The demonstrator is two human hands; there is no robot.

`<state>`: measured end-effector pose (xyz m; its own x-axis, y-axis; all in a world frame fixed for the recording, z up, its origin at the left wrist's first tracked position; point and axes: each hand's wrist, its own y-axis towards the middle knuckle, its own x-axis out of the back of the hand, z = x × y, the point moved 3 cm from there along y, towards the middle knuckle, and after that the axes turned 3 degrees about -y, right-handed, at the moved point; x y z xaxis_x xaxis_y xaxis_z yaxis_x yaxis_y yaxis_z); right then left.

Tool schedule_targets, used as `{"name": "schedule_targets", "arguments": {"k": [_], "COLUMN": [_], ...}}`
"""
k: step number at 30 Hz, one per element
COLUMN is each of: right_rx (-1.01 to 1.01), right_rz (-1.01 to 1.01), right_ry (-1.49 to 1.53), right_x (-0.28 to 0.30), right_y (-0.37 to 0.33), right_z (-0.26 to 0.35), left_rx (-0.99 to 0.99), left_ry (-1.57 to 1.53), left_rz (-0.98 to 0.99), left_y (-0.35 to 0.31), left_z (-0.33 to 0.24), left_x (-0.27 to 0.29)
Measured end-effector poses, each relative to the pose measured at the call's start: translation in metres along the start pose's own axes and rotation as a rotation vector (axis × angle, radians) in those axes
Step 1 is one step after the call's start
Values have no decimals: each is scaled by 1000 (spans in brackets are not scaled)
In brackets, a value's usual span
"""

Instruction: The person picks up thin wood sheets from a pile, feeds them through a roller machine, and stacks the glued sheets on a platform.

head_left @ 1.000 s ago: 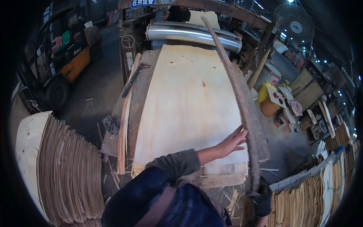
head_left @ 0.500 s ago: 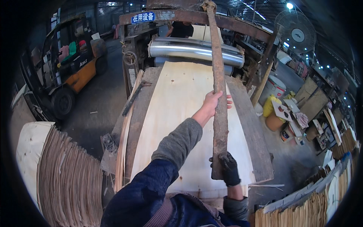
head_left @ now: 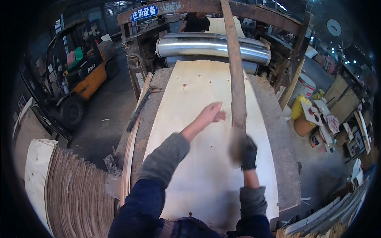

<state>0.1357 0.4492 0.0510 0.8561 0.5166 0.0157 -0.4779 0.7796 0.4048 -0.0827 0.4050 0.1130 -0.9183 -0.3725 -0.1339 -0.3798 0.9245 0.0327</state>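
A long brown bar [head_left: 237,79], rough and worn, runs from the top frame down toward me over a pale wood veneer sheet [head_left: 190,115]. My right hand [head_left: 250,152], in a black glove, grips the bar near its lower end, which is smeared by motion. Bare and off the bar, my left hand [head_left: 210,114] hovers over the veneer just to the left, fingers loosely apart and nothing in them. Beneath the sheet lies a worn grey-brown table [head_left: 274,115]. At its far end are shiny metal rollers [head_left: 198,47], with the sheet's far edge close in front.
A rusty frame [head_left: 190,7] spans the rollers, and a person in dark clothes [head_left: 196,23] is behind them. A dark rod [head_left: 139,111] lies along the table's left edge. Veneer stacks [head_left: 75,190] stand near left and right. A forklift [head_left: 85,81] is parked left; a fan [head_left: 333,27] stands right.
My left hand has let go of the bar and moved left. My right hand and the bar's lower end have moved farther from me. The view has shifted slightly.
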Motion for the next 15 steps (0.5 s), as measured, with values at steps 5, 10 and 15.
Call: {"name": "schedule_targets", "arguments": {"k": [5,10,15], "right_rx": [-6,-122,401], "right_rz": [34,89,-25], "right_ry": [236,169,-757], "right_x": [-21,-17,-32], "right_y": [43,13,-113], "right_z": [-16,25,87], "left_rx": [-368,-263,-228], "left_ry": [1001,1195,1150], "left_rz": [-311,-415,-468], "left_y": [-150,-258,-268], "left_z": [62,92,99], "left_x": [99,123,116]}}
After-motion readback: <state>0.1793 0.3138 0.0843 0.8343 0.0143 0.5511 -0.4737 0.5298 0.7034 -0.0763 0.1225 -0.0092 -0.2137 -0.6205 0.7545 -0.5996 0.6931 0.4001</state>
